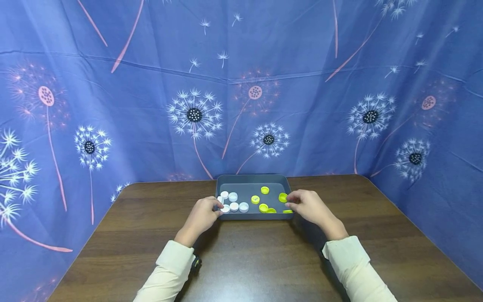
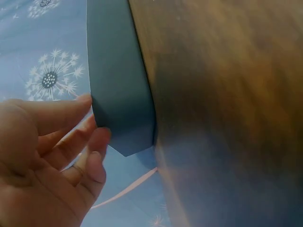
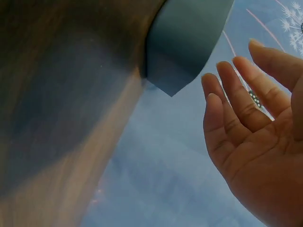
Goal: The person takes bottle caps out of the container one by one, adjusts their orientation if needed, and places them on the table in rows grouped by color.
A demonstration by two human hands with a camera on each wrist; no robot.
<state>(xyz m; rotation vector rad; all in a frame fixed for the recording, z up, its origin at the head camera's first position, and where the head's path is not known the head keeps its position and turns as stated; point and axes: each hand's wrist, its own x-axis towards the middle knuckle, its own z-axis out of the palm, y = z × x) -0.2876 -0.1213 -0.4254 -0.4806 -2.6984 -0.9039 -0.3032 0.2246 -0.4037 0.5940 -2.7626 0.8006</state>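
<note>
Yellow, white caps (image 1: 255, 199) in tray (image 1: 254, 217)

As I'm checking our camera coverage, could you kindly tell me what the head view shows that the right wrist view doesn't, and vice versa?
Only the head view shows the left hand, pale sleeves, white caps and yellow caps. Only the right wrist view shows the right hand with its palm facing the camera. Both share that hand, the gray tray, the wooden table and the blue cloth.

White caps (image 1: 234, 206): no words or numbers to read
Yellow caps (image 1: 255, 200): none to read
Gray tray (image 1: 249, 217): none to read either
Blue cloth (image 1: 143, 105): no letters to read
</note>
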